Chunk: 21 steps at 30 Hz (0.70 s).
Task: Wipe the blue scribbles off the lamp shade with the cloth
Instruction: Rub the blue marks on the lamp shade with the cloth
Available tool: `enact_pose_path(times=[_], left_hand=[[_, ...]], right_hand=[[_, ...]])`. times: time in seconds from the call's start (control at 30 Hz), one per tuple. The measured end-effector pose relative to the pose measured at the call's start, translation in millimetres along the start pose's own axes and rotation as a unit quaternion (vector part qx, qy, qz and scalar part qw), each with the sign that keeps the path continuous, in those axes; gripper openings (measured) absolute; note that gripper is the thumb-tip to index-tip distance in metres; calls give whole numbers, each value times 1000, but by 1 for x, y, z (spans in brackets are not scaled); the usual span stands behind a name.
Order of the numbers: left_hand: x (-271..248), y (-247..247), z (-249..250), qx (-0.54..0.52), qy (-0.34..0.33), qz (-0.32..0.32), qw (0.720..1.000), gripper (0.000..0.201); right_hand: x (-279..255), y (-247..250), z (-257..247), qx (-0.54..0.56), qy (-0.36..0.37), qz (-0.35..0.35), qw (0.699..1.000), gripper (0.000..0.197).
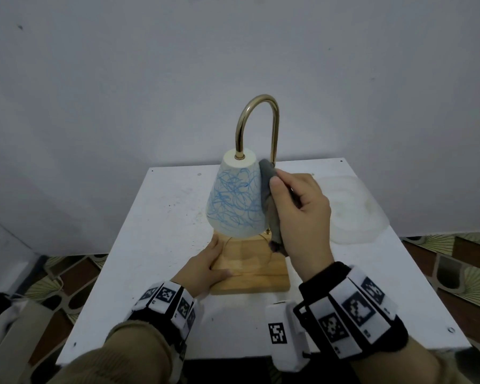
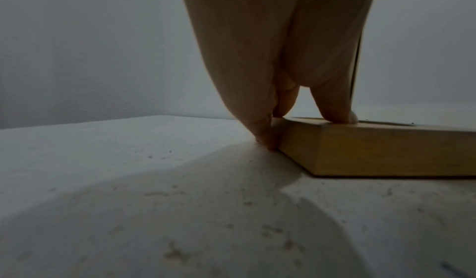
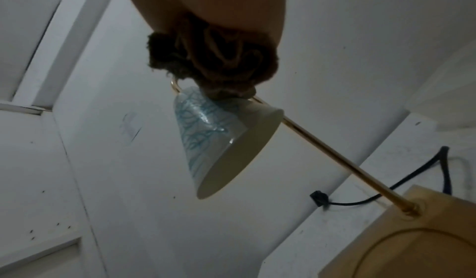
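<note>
The white lamp shade (image 1: 234, 198) hangs from a curved brass arm (image 1: 258, 106) and is covered with blue scribbles (image 1: 230, 200) on the side facing me. My right hand (image 1: 284, 196) grips a bunched grey cloth (image 1: 266, 184) and holds it against the shade's upper right side. In the right wrist view the cloth (image 3: 219, 58) touches the top of the shade (image 3: 221, 140). My left hand (image 1: 221, 256) rests on the left edge of the wooden base (image 1: 255, 273), thumb on top and straight fingers (image 2: 265, 138) down its side (image 2: 373, 152).
The lamp stands mid-way on a small white table (image 1: 155, 231) against a white wall. A translucent white plastic piece (image 1: 355, 209) lies at the table's back right. A black cable (image 3: 386, 197) runs behind the base. Patterned floor shows on both sides.
</note>
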State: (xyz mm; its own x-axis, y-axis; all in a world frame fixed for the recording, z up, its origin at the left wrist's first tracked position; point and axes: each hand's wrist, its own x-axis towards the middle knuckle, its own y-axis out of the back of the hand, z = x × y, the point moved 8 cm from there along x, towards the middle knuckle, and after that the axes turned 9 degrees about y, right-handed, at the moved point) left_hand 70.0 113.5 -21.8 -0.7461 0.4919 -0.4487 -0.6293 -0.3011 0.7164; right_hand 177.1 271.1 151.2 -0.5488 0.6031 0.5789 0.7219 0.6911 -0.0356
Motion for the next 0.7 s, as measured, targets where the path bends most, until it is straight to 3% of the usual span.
enact_pose_path(times=[0.2, 0.37, 0.47, 0.6, 0.7], left_hand=[[0, 1, -1, 5, -2, 3, 1000, 84], [-1, 1, 1, -8, -6, -4, 1000, 82], [-1, 1, 1, -4, -5, -1, 1000, 83], [0, 1, 1, 5, -9, 7, 1000, 83], [1, 1, 0, -2, -8, 5, 1000, 84]], right_hand=[[-15, 6, 3, -24, 28, -7, 999, 17], [-2, 3, 18, -37, -52, -39, 997, 15], [7, -5, 16, 9, -80, -53, 995, 20], [8, -8, -8, 39, -9, -27, 999, 22], [-10, -4, -18, -10, 66, -7, 998, 24]])
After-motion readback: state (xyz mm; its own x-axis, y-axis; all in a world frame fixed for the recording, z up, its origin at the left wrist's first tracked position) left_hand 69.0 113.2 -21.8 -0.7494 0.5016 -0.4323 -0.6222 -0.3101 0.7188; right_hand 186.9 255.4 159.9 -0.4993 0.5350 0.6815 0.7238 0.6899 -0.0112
